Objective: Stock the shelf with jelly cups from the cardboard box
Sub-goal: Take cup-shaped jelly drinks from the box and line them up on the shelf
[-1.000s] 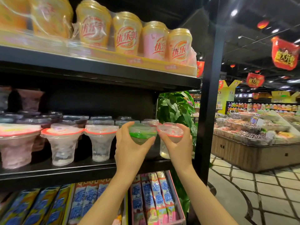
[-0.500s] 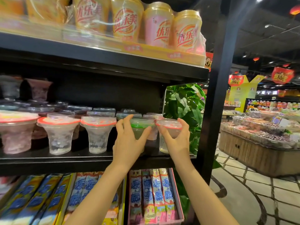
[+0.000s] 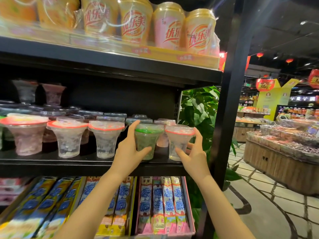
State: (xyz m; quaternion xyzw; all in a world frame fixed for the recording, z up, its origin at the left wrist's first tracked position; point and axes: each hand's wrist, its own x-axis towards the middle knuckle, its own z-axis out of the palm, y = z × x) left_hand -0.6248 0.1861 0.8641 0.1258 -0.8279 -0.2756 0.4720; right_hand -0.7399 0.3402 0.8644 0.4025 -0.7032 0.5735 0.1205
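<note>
My left hand grips a green-lidded jelly cup that stands on the black middle shelf near its front edge. My right hand holds a red-rimmed clear jelly cup at the shelf's right end, fingers curled round its sides. Both cups sit upright, side by side. To the left stands a front row of red-rimmed jelly cups, with more rows behind them. The cardboard box is not in view.
Large yellow and pink drink cups fill the shelf above. Long jelly-stick packs lie on the shelf below. A black upright post bounds the shelf on the right, with a green plant behind it and store aisles beyond.
Both hands have pushed the two cups further onto the shelf and set them down. The camera has moved closer and tilted down a little.
</note>
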